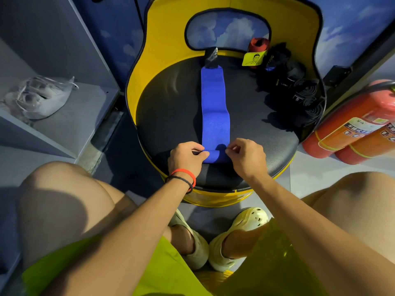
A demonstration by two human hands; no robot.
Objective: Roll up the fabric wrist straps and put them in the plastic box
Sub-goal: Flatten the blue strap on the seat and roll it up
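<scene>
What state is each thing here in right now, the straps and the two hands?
blue strap: near end rolled up, rest lying flat along the seat.
left hand: fingers pinching the roll's left end.
right hand: fingers pinching the roll's right end.
red strap: rolled, at the seat's back.
black straps: heaped on the seat's right, some coiled.

- blue strap [214, 107]: woven cloth, matt
- seat pad [171, 116]: black, grained leather-look, slight sheen
- chair back [164, 39]: yellow, smooth
- extinguishers [350, 124]: glossy red
- clogs [245, 223]: matt foam-like
</scene>
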